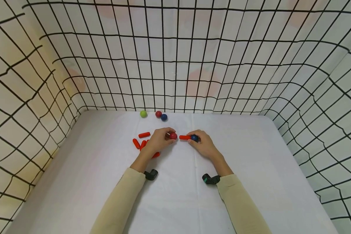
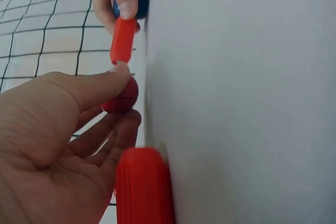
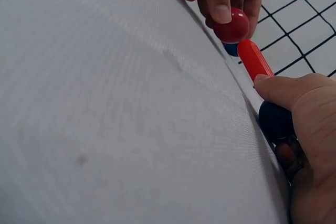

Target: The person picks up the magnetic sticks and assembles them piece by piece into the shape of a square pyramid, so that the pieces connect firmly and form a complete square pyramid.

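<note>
A dark red ball [image 1: 173, 136] is pinched between the thumb and fingers of the left hand [image 1: 160, 139]. Facing it, the right hand [image 1: 203, 143] grips a dark blue ball [image 1: 194, 138] with a red ribbed stick [image 1: 185, 137] at its left side, the thumb on the stick's near end. The stick's free end points at the red ball; the head view shows a small gap between them. In the left wrist view the red ball [image 2: 122, 97] sits under the left thumb, and the stick [image 2: 123, 40] reaches toward it. How stick and blue ball meet is hidden by the fingers.
Several red sticks [image 1: 144, 135] lie left of and partly behind the left hand. At the back of the white table [image 1: 240, 146] rest a green ball [image 1: 143, 114], a red ball [image 1: 158, 114] and a blue ball [image 1: 164, 117]. Black wire mesh [image 1: 175, 61] stands around the back and sides.
</note>
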Demonstrator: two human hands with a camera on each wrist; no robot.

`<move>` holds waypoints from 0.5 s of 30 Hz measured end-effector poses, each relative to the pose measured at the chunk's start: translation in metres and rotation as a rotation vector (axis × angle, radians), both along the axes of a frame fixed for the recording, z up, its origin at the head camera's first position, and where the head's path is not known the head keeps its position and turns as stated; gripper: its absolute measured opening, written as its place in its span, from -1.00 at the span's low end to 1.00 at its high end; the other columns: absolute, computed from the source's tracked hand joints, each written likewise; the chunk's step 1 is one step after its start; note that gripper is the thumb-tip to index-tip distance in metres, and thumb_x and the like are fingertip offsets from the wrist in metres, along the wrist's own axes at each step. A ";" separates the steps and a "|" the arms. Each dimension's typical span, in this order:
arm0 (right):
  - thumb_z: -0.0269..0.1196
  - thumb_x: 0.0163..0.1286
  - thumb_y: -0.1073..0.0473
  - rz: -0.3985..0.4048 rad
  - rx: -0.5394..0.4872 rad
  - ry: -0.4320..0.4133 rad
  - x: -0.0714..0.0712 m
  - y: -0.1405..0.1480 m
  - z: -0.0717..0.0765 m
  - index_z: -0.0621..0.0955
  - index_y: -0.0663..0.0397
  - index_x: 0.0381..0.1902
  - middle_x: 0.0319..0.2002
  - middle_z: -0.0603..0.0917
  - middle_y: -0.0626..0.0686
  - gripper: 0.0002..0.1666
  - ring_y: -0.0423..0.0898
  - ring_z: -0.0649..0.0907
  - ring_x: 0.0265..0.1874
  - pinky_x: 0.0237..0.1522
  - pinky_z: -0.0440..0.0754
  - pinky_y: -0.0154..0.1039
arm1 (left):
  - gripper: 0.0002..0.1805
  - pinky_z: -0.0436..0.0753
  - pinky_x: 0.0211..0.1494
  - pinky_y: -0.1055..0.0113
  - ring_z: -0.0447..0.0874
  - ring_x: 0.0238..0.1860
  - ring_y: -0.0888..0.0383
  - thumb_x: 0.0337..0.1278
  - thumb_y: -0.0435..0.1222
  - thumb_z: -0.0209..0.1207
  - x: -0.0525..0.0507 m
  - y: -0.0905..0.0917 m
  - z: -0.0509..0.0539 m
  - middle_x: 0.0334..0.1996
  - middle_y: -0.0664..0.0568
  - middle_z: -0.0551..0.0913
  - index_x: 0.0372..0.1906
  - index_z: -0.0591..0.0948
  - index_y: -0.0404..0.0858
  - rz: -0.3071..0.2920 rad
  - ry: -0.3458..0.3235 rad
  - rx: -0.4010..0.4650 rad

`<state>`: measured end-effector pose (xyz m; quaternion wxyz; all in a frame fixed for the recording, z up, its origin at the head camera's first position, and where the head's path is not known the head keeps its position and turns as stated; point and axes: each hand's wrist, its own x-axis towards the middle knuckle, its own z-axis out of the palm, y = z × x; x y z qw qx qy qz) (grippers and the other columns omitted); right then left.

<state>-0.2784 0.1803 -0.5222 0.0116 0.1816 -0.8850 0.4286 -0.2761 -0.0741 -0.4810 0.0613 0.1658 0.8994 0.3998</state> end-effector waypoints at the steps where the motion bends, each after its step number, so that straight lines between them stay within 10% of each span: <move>1: 0.35 0.44 0.07 0.004 0.004 0.005 -0.001 0.000 0.000 0.69 -0.05 0.11 0.15 0.68 0.07 -0.68 0.11 0.57 0.21 0.32 0.46 0.14 | -0.53 0.70 0.20 0.17 0.69 0.02 0.04 0.25 -0.30 0.39 0.000 0.001 0.000 0.04 -0.04 0.73 0.25 0.63 -0.22 -0.006 0.005 -0.005; 15: 0.35 0.45 -0.03 0.031 -0.006 0.009 -0.002 -0.002 0.001 0.68 -0.05 0.14 0.15 0.68 0.05 -0.62 0.08 0.56 0.22 0.35 0.44 0.16 | -0.54 0.72 0.16 0.18 0.70 -0.02 0.06 0.27 -0.28 0.38 0.000 0.008 -0.006 -0.01 -0.03 0.75 0.25 0.63 -0.20 -0.033 0.025 -0.021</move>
